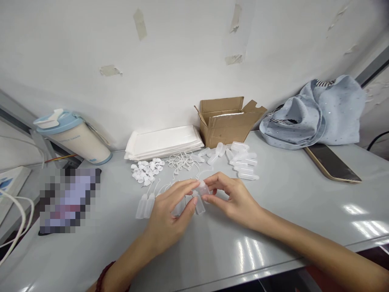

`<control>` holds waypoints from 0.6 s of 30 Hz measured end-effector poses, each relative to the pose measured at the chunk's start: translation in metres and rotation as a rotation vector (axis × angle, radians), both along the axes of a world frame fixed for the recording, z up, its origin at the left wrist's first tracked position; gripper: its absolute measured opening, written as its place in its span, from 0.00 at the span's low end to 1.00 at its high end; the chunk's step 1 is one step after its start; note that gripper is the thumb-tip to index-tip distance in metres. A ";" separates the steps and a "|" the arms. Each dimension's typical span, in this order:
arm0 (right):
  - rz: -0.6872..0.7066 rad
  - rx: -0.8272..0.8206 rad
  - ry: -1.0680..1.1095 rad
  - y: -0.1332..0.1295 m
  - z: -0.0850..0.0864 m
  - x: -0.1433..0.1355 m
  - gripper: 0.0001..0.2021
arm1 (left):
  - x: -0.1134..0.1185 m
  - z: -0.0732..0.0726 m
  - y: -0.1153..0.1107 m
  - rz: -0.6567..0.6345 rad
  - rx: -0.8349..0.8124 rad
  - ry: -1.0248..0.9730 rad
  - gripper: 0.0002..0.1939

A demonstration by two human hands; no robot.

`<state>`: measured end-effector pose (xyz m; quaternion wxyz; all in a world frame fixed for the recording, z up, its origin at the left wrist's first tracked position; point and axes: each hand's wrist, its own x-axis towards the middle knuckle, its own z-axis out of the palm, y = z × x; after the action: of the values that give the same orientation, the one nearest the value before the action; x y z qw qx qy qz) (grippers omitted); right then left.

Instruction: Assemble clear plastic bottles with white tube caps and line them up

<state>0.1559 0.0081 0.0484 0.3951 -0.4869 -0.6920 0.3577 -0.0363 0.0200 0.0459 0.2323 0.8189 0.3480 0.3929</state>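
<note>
My right hand [234, 198] pinches a small translucent plastic bottle [204, 190] between thumb and fingers. My left hand [170, 209] curves in from the other side; its fingertips touch the top of this same bottle, and its thumb is near another small bottle [199, 206] lying on the table. More such bottles [145, 206] lie in a row, partly hidden behind my left hand, with thin white tails at their necks. Beyond the hands are a pile of white nozzle caps [146, 174], a tangle of white looped strips [182, 161] and several loose bottles [244, 160].
On the grey table [273, 243], a stack of white envelopes [164, 140] and an open cardboard box [227, 129] stand by the wall. A tumbler [82, 140] and a blurred-out object [73, 198] are left; a blue cloth bag [328, 113] and phone [332, 164] are right.
</note>
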 end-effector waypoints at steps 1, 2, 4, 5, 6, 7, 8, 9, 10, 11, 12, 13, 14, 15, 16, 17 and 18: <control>-0.010 -0.010 0.010 0.000 0.000 0.000 0.08 | 0.000 0.000 0.000 -0.002 0.027 0.000 0.15; -0.016 -0.024 0.025 -0.001 0.000 0.000 0.08 | 0.001 -0.001 0.001 -0.006 0.059 -0.001 0.15; -0.017 -0.060 0.076 0.000 -0.002 0.000 0.09 | 0.001 -0.003 0.001 -0.015 0.136 -0.002 0.16; -0.015 -0.079 0.110 0.000 -0.003 0.000 0.10 | 0.002 -0.004 0.001 -0.021 0.175 -0.001 0.17; -0.014 -0.095 0.146 0.001 -0.004 0.000 0.12 | 0.002 -0.006 0.002 -0.028 0.208 0.006 0.17; -0.015 -0.110 0.177 0.002 -0.005 0.000 0.14 | 0.002 -0.007 0.002 -0.034 0.233 0.017 0.18; -0.019 -0.124 0.199 0.003 -0.006 0.000 0.17 | 0.002 -0.008 0.002 -0.041 0.249 0.029 0.19; -0.024 -0.136 0.210 0.004 -0.007 0.000 0.19 | 0.002 -0.009 0.002 -0.049 0.252 0.042 0.20; -0.028 -0.147 0.211 0.004 -0.007 0.001 0.19 | 0.001 -0.009 0.002 -0.058 0.247 0.052 0.20; -0.031 -0.155 0.206 0.005 -0.007 0.001 0.19 | 0.001 -0.009 0.002 -0.067 0.234 0.058 0.21; -0.032 -0.158 0.199 0.005 -0.007 0.001 0.18 | 0.001 -0.009 0.002 -0.074 0.221 0.060 0.21; -0.031 -0.159 0.196 0.005 -0.007 0.001 0.17 | 0.001 -0.008 0.002 -0.079 0.208 0.059 0.21; -0.029 -0.159 0.198 0.005 -0.006 0.001 0.16 | 0.001 -0.008 0.002 -0.080 0.196 0.056 0.20; -0.026 -0.161 0.203 0.004 -0.006 0.000 0.15 | 0.002 -0.007 0.002 -0.072 0.188 0.051 0.19; -0.024 -0.165 0.207 0.004 -0.005 0.000 0.14 | 0.002 -0.007 0.001 -0.055 0.180 0.049 0.19; -0.025 -0.171 0.210 0.003 -0.004 0.000 0.14 | 0.002 -0.006 0.001 -0.028 0.176 0.049 0.18; -0.030 -0.180 0.210 0.003 -0.003 0.000 0.13 | 0.003 -0.006 0.001 0.003 0.185 0.048 0.18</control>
<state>0.1556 0.0108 0.0457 0.4252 -0.4904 -0.6048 0.4614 -0.0335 0.0210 0.0397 0.1468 0.8455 0.3171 0.4037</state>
